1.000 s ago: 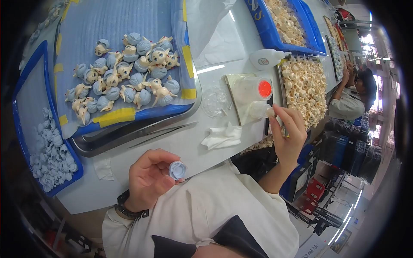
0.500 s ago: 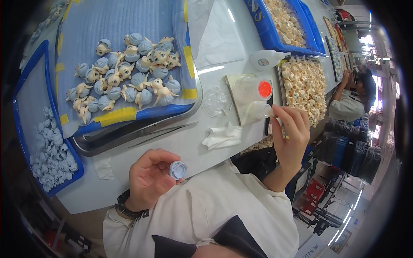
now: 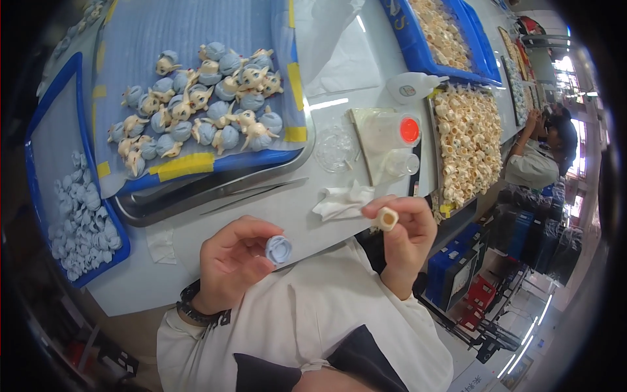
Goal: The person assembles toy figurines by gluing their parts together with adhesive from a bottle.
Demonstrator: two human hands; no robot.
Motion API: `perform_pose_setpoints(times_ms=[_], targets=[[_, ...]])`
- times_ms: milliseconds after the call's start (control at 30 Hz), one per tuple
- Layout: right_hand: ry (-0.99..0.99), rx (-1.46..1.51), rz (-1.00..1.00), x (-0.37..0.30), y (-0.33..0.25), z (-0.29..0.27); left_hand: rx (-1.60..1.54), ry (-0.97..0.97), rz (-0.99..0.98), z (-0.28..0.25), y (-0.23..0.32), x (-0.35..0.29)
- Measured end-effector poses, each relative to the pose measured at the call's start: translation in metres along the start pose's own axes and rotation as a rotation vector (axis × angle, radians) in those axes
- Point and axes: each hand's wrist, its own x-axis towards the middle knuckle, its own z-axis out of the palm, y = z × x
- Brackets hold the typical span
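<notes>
Between the thumb and fingers of my left hand (image 3: 230,264) is a light blue doll hair piece (image 3: 279,249), its round hollow side turned up. To the right, my right hand (image 3: 406,240) pinches a small cream doll head part (image 3: 386,220), with its opening facing me. The two pieces are apart, both held just over the table's near edge. Beyond my right hand lie a crumpled white tissue (image 3: 339,201) and a small clear cup (image 3: 401,164). A clear container with a red-orange round top (image 3: 409,130) stands behind the cup.
A blue-rimmed tray (image 3: 222,161) holds several assembled doll heads. Loose blue hair pieces (image 3: 85,228) fill a bin at left. Cream parts (image 3: 467,144) are heaped at right, below a blue crate (image 3: 486,49). Tweezers (image 3: 255,192), a clear dish (image 3: 334,151) and a white squeeze bottle (image 3: 413,86) lie around.
My right hand has come from beside the small clear cup toward my left hand, and the cream doll head part now shows in its fingers. My left hand still holds the blue hair piece.
</notes>
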Motion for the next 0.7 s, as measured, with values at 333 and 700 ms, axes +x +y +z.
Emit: perform_pose_setpoints(times_ms=[333, 700], targets=[[-0.535, -0.333, -0.281, 0.027, -0.005, 0.041, -0.173, 0.012, 0.023, 0.000, -0.001, -0.002], [-0.504, -0.661, -0.527, 0.029, -0.001, 0.057, -0.147, 0.066, 0.051, 0.002, 0.001, 0.000]])
